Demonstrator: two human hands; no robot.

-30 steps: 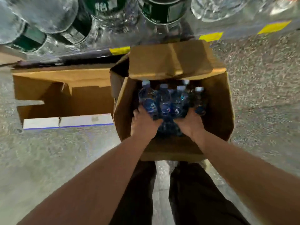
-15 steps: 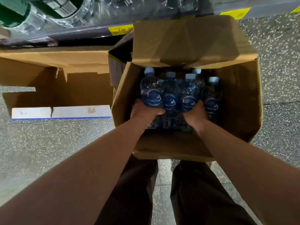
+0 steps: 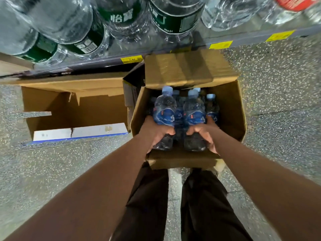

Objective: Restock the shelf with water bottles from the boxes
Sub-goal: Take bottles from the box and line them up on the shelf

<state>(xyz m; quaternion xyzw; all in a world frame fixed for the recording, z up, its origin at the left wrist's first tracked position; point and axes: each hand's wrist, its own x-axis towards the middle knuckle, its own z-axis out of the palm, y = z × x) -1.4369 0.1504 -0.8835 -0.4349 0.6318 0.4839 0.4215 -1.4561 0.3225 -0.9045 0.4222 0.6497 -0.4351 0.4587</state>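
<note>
You have one view: the head camera. It faces steeply down, close above the box (image 3: 231, 110) on the floor (image 3: 52, 171); the shelf (image 3: 251, 39) crosses the top edge.

The open cardboard box (image 3: 225, 119) is matt brown corrugated board, creased on its flaps. Inside it, the water bottles (image 3: 165, 105) are clear glossy plastic with shiny blue film labels and pale blue plastic caps. Left of it, a second cardboard box (image 3: 78, 110) is the same matt board, with one flap faced white. Beyond it, the large bottles (image 3: 173, 16) are glossy clear plastic with green labels. They stand above a grey shelf edge (image 3: 250, 40) with yellow paper tags (image 3: 220, 44). The floor (image 3: 278, 87) around it is speckled and stone-like.
</note>
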